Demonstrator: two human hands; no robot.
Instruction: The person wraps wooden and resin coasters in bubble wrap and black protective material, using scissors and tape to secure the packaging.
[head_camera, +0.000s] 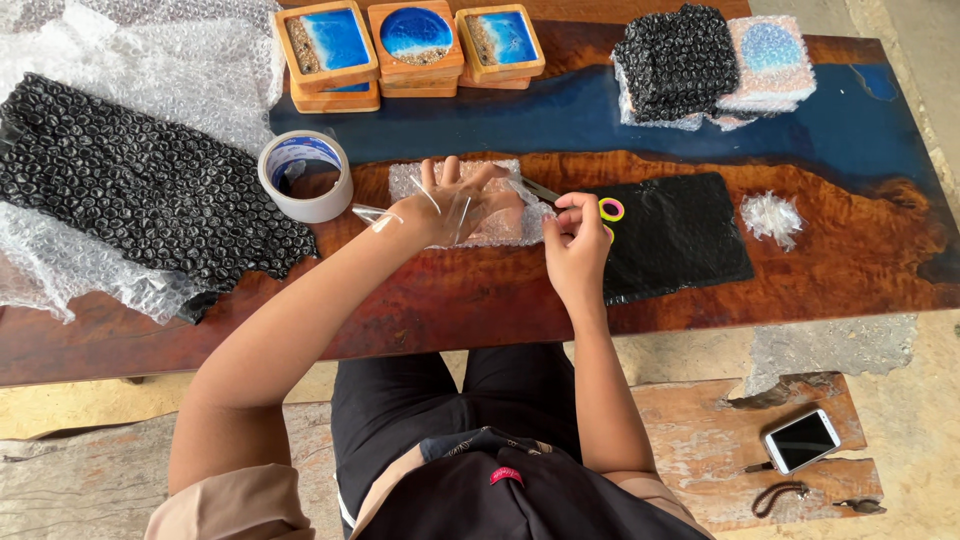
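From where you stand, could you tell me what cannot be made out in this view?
- Head view: the clear bubble-wrapped item is mostly covered by the left hand; its contents are unreadable.
- The scissors: blades largely hidden behind the right hand.
- The black bubble wrap is cut off at the left edge.
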